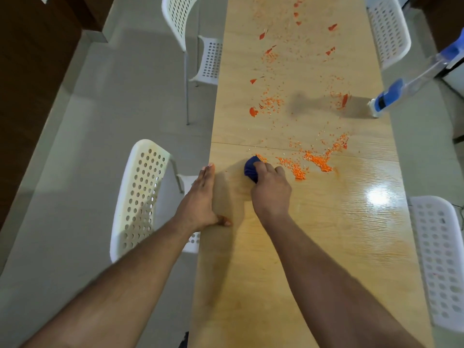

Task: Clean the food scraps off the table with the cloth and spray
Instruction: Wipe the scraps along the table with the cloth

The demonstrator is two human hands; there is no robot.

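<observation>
Our right fingers [266,169] curl round a bunched blue cloth [251,169], pressing it on the long wooden tabletop [326,247] just beside a heap of orange food scraps [313,162]. Our left hand [200,199] lies flat along the tabletop's left edge, fingers straight and together. More scraps trail up the wood. A spray bottle [391,95] stands at the right edge. White perforated chairs [140,197] flank the tabletop on a pale floor [75,146].

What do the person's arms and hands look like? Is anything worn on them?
Both forearms are bare up to the frame edge: no sleeves are visible. The left hand and the right hand wear no gloves, and no watch, bracelet or ring shows on the wrists or fingers.
</observation>
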